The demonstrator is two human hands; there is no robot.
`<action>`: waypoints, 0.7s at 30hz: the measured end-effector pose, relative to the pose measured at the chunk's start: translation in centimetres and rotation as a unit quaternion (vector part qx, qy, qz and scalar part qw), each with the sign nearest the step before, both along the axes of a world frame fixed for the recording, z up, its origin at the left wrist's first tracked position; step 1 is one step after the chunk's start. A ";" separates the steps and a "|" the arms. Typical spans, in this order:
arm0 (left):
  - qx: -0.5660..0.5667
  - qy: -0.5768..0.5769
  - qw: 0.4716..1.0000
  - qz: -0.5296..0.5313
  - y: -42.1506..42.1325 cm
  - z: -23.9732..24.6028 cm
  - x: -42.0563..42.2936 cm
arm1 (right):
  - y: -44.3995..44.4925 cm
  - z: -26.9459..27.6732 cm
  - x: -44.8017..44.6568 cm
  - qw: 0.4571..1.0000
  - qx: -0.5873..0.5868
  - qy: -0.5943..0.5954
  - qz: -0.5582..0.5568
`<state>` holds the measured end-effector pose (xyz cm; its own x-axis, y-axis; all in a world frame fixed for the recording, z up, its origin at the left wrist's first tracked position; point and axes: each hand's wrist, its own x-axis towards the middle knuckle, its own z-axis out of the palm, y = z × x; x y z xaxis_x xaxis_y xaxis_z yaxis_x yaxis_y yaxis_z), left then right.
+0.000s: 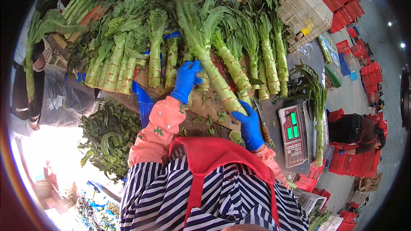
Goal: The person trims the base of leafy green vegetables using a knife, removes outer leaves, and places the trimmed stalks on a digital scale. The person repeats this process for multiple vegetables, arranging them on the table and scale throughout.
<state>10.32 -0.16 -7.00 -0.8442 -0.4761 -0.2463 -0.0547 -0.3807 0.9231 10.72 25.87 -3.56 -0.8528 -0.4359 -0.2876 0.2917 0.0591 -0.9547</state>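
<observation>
My right hand (249, 123), in a blue glove, grips the cut lower end of a thick celtuce stalk (218, 80). The stalk slants away to the upper left, its leafy top blurred. Beside its middle is my left hand (188, 80), also blue-gloved, with fingers curled; whether they pinch anything is unclear. More celtuce stalks (117, 61) lie in a row across the table, leaves pointing away from me. By my right hand rests a knife (264, 126) with a wooden handle. A round cut slice of stem (235, 136) lies just left of that hand.
A digital scale (292, 138) at the right carries one celtuce (318, 125). Trimmed leaves (112, 134) are heaped at the left. A white plastic crate (305, 9) stands back right. One person (359, 131) bends beside red crates; another (27, 86) stands at the left.
</observation>
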 end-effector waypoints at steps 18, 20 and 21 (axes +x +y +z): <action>-0.097 0.124 0.987 -0.017 0.6 9.1 -1.0 | 1.9 -0.3 -1.1 0.987 -0.096 -0.027 0.127; -0.273 0.163 0.947 0.038 0.6 9.0 -0.9 | 2.0 -0.1 -1.1 0.986 -0.101 0.003 0.133; -0.352 0.143 0.923 0.055 0.5 8.8 -0.8 | 2.0 0.0 -1.1 0.986 -0.116 -0.009 0.122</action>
<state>9.55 0.31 1.80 -0.7634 -0.5207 0.3823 0.2322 0.3311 0.9146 9.63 27.82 -3.55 -0.7095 -0.6836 -0.1713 0.3137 -0.0887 -0.9454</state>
